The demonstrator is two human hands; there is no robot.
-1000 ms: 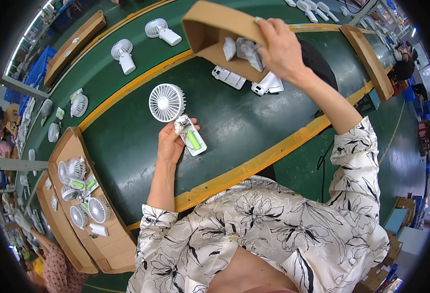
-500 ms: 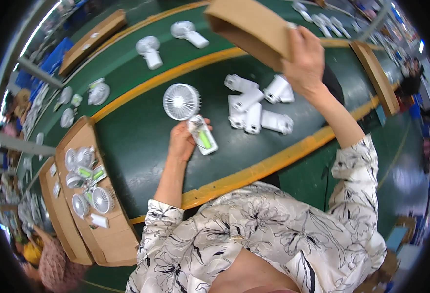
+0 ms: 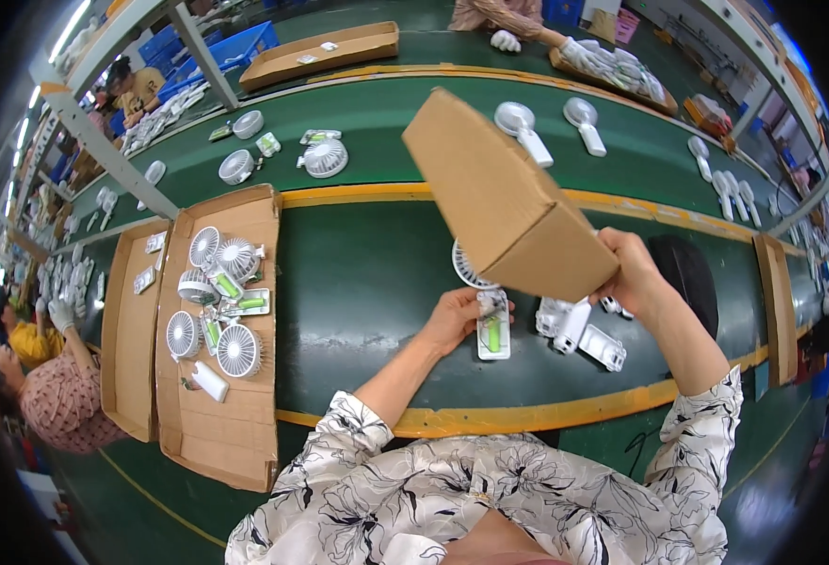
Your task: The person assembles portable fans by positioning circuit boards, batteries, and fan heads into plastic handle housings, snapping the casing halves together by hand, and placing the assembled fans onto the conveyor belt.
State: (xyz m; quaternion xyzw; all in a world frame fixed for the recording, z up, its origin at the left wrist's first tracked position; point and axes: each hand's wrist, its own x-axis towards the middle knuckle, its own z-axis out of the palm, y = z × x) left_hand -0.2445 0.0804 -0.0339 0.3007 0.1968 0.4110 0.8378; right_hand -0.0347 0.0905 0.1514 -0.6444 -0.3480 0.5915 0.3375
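My left hand (image 3: 452,322) is closed on a small white handheld fan (image 3: 501,350), whose opened handle shows a green battery. The fan's round head is partly hidden behind a brown cardboard box (image 3: 490,179). That box is tilted in the air over the bench, and my right hand (image 3: 629,271) grips its near right corner. Below the box lie several white plastic handle shells (image 3: 604,348), partly covered from view by it.
To the left, a cardboard tray (image 3: 217,433) holds several opened fans. Behind the orange-edged bench (image 3: 377,282) runs a green conveyor belt (image 3: 386,122) with fans on it. A black round stool (image 3: 685,282) and a long cardboard piece (image 3: 777,311) are at right. Co-workers sit across and at left.
The view has turned rightward. My right hand has brought the cardboard box lower and nearer, so it now covers part of the fan head and the shells. My left hand still holds the fan.
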